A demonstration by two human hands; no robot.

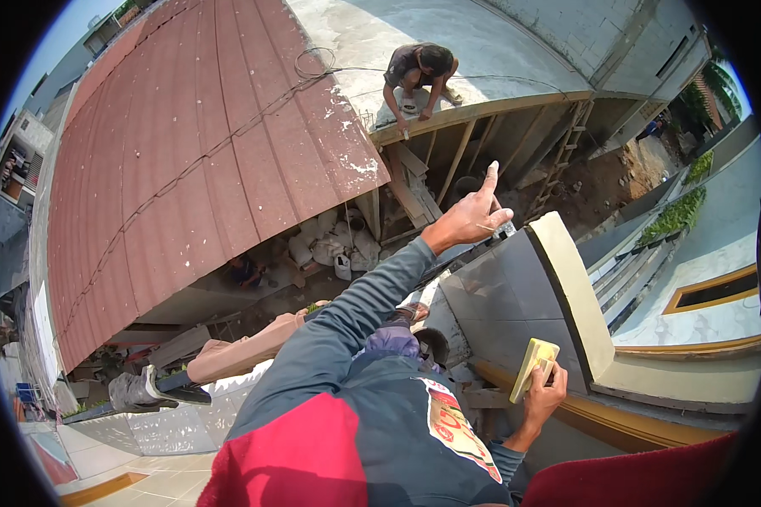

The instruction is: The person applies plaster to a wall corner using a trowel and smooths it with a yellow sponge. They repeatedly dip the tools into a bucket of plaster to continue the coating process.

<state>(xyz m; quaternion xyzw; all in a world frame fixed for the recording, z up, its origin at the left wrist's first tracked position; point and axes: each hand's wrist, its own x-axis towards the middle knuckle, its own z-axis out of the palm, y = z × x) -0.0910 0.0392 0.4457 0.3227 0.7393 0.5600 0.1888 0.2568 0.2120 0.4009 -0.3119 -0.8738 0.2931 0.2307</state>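
My left hand [475, 215] reaches forward over the top of a grey tiled wall [503, 283], index finger stretched out and thumb apart. A thin pale streak shows by its fingers, too small to make out. Low on the right, my right hand [543, 397] grips a yellow rectangular block [533, 369] that looks like a sponge, held upright. Beside it runs the cream-coloured wall cap [573, 291]. The tiled wall lies between my two hands.
A person [418, 76] crouches at the edge of a concrete slab [482, 59] ahead. A red metal roof [186, 152] fills the left. Sacks [334, 237] lie far below, near a wooden ladder [561, 156]. An orange ledge [600, 414] runs beneath my right hand.
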